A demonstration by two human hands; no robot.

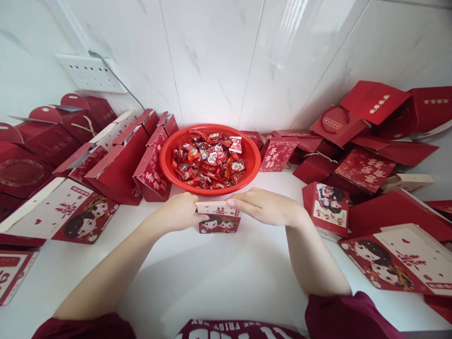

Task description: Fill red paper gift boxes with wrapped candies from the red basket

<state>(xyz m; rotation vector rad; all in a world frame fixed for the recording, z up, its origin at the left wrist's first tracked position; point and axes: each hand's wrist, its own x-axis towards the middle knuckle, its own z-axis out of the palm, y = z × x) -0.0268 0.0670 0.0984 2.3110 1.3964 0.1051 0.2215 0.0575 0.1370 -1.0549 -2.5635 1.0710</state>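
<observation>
A small candy box (219,225), pink on top with red lettering and cartoon faces on its red front, stands upright on the white tabletop. My left hand (185,213) grips its left side, the thumb lying along the front and the other fingers mostly hidden. From the right, my right hand (263,205) holds the box's upper right corner, thumb on the top edge, fingers behind. Just behind the box is a red plastic basket (210,189) filled with wrapped candies (212,160).
Upright red gift boxes (115,165) line the left side. On the right lies a pile of red boxes (367,167), some tilted or flat. A flat cartoon box (402,259) lies near the right edge. A tiled wall with a power strip (90,73) rises behind.
</observation>
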